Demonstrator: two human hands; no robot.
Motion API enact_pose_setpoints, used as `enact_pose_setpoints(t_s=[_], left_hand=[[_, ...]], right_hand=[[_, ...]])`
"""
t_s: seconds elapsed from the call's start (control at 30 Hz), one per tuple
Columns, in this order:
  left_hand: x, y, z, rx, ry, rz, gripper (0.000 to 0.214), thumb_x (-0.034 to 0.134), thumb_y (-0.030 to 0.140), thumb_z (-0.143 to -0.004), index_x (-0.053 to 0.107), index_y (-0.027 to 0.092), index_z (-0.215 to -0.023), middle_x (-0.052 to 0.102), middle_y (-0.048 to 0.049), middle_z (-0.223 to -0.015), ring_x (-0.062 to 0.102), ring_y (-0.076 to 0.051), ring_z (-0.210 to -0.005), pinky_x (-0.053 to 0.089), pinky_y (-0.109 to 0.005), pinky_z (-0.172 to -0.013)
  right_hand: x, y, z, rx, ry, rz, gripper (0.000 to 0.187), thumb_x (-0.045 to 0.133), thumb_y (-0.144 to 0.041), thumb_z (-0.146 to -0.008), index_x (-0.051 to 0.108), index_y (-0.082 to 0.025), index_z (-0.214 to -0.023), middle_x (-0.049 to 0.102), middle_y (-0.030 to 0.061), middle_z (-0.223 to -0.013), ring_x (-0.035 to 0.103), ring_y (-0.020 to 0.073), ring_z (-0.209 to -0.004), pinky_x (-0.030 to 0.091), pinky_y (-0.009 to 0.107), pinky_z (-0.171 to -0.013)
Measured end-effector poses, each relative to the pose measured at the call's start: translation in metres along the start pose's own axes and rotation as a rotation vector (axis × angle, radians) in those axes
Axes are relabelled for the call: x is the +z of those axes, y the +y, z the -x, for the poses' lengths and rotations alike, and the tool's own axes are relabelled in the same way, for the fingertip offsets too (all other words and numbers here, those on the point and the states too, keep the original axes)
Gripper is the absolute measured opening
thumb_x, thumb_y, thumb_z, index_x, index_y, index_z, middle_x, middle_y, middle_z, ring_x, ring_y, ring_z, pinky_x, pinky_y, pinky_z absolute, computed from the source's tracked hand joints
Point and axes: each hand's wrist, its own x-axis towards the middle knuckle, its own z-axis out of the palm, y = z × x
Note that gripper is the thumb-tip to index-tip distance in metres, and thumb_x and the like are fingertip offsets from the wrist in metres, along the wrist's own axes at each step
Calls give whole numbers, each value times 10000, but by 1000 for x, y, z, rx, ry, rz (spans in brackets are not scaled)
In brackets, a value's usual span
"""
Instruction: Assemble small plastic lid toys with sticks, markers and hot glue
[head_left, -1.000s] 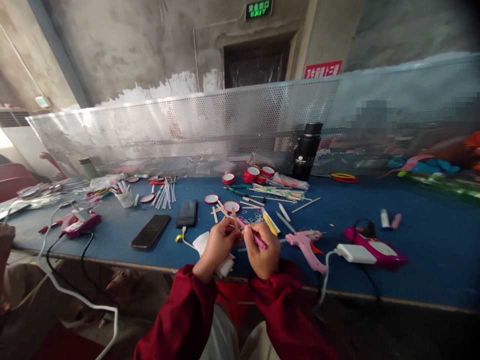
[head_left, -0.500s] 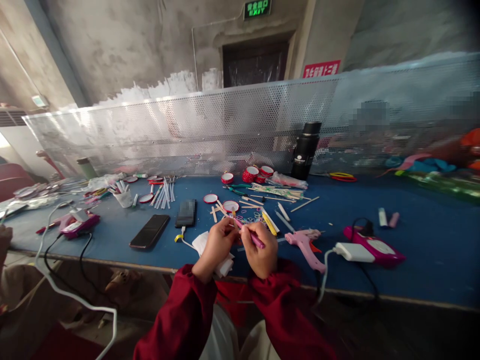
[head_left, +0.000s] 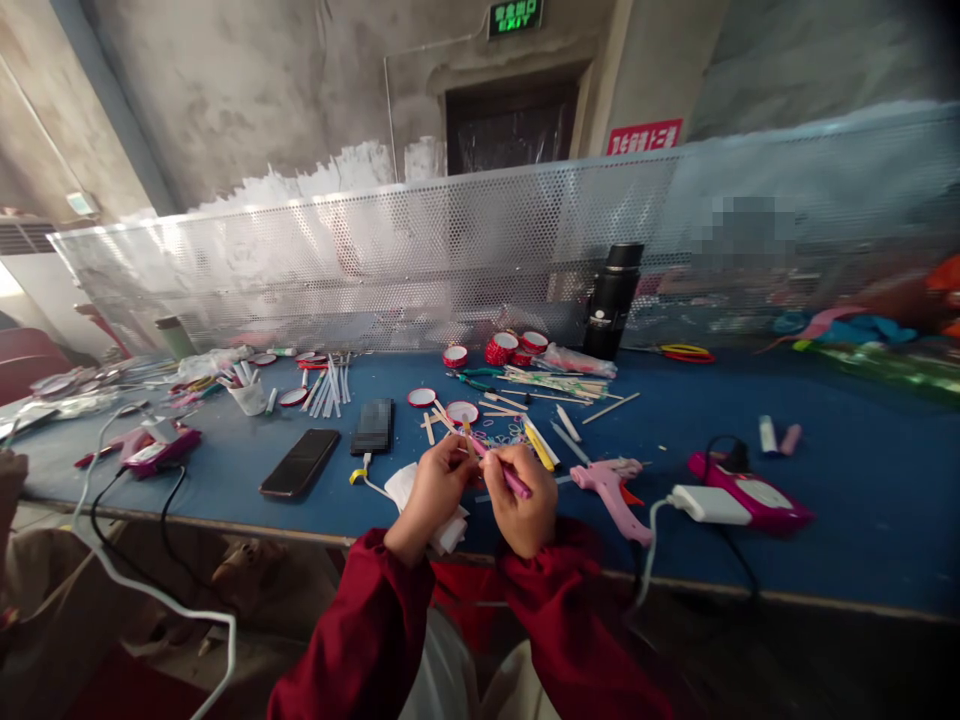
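Note:
In my right hand is a pink pen, gripped like a writing tool with its tip end toward my left fingers. My left hand is closed in a pinch around a small tan wooden stick, whose upper end shows above the fingertips. The two hands almost touch, just over the table's near edge. White tissue lies under and beside my left wrist. Beyond my fingers are small coloured rubber bands and a yellow-and-white utility knife.
A pink glue gun lies right of my hands, near a magenta power strip. Two phones, one a black phone, rest to the left. Red-rimmed lids, wooden sticks and a black thermos stand farther back.
Almost nothing differs. Both hands keep their hold, and the pen in my right hand has shifted very slightly.

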Motion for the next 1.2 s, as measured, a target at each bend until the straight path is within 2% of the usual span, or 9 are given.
enact_pose_setpoints(t_s=[0.1, 0.23, 0.4, 0.53, 0.7, 0.87, 1.03, 1.2], left_hand=[[0, 0, 0, 2, -6, 3, 189, 734, 325, -780, 622, 182, -834, 635, 17, -653, 577, -116, -563, 475, -212, -566], [0, -1, 0, -23, 0, -13, 218, 734, 341, -774, 649, 184, -899, 674, -4, -719, 610, -134, -604, 497, -228, -587], [-1, -1, 0, -13, -11, -1, 211, 734, 348, -776, 623, 183, -849, 635, 13, -667, 589, -126, -589, 482, -221, -581], [-1, -2, 0, -21, -14, -7, 211, 736, 325, -783, 654, 181, -913, 647, 4, -699, 594, -132, -596, 493, -231, -583], [0, -2, 0, 0, -8, 15, 193, 742, 329, -789, 633, 179, -842, 657, -3, -707, 609, -134, -632, 497, -221, -600], [0, -1, 0, -19, -12, 20, 213, 749, 311, -783, 647, 172, -908, 676, -15, -755, 619, -137, -634, 508, -228, -594], [0, 1, 2, 25, -18, -21, 161, 723, 301, -806, 624, 175, -826, 639, 8, -680, 585, -121, -604, 477, -203, -566], [-1, -1, 1, 6, -16, -31, 162, 725, 301, -799, 648, 174, -864, 691, -21, -746, 636, -148, -658, 515, -227, -606]], right_hand=[[1, 0, 0, -7, -15, 13, 143, 582, -239, -979, 593, -230, -836, 701, 31, -737, 659, 166, -669, 497, 279, -653], [1, 2, 1, 0, 33, 35, 145, 595, -236, -974, 587, -226, -829, 687, 24, -720, 640, 158, -639, 479, 272, -627], [1, 1, 0, -27, -3, 5, 125, 594, -217, -974, 589, -223, -850, 681, 20, -730, 647, 156, -664, 490, 268, -655], [1, 1, 0, -4, 45, 36, 146, 599, -223, -971, 576, -228, -827, 667, 16, -705, 626, 156, -629, 473, 272, -621], [0, 0, 0, -21, -8, -9, 141, 590, -214, -974, 580, -225, -833, 666, 13, -705, 636, 154, -644, 481, 268, -640], [0, 0, 0, -6, 47, 22, 152, 596, -215, -971, 572, -225, -821, 663, 15, -702, 624, 154, -630, 465, 268, -623], [0, -1, 0, -10, -16, 1, 152, 591, -218, -973, 577, -223, -822, 659, 10, -693, 630, 153, -634, 471, 264, -632], [0, 0, 1, -5, 4, 17, 146, 594, -213, -968, 582, -223, -823, 670, 17, -711, 636, 156, -644, 473, 267, -639]])
